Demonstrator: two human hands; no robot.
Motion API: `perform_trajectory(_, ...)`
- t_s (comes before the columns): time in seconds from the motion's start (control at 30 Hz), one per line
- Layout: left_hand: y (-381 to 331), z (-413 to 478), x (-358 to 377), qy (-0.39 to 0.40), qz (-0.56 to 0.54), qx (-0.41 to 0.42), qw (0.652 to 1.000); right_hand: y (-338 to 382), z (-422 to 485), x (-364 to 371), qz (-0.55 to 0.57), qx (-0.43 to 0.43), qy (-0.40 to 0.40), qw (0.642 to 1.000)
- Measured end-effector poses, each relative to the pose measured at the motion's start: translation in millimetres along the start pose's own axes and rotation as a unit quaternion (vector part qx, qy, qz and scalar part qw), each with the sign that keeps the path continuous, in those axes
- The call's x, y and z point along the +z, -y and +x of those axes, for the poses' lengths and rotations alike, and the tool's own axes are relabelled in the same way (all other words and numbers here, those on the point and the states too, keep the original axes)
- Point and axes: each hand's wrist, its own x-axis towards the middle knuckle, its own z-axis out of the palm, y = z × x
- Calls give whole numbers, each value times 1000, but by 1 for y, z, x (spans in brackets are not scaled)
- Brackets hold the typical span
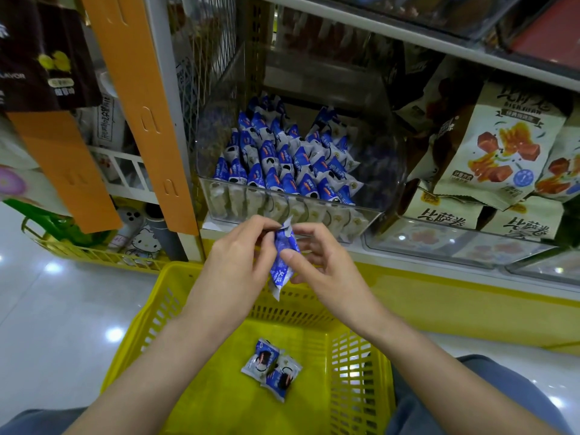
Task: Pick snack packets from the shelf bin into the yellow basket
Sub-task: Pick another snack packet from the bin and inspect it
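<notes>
Glossy floor (62, 309) (lamp glare); yellow basket (354, 372) below shelf bin (389, 171).

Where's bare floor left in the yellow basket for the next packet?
Yellow basket floor is bare left of the two packets up to the left wall, and nearer the camera. Shelf bin is packed tight.

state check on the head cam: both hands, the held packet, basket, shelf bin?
blue snack packet, held near upright between both hands over the basket's far rim, not yet dropped
left hand, pinches the packet's top end
right hand, pinches the packet mid-body, thumb on its front
yellow basket, two packets lying on its floor
clear shelf bin, open top, stocked with blue packets
</notes>
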Motion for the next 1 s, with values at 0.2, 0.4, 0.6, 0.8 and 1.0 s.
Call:
perform_trajectory(0.2, 3, -2, 3, 57, -60, -24, 996, 1, 0, -3, 2, 8, -18, 1000)
perform_trajectory(0.4, -1, -2, 0, 81, -125, -27, 988, 3, 1, -4, -3, -9, -33, 999)
perform_trajectory(0.6, -3, 0, 0, 99, -130, -42, 986, 3, -1, -2, -7, -21, -42, 999)
perform_trajectory(0.8, -10, -1, 1, 84, -259, -94, 958, 0, -3, 2, -78, -22, -57, 995)
perform_trajectory(1.0, -5, 1, 1, 13, -203, -79, 976, -4, -3, 6, -207, -79, -51, 974)
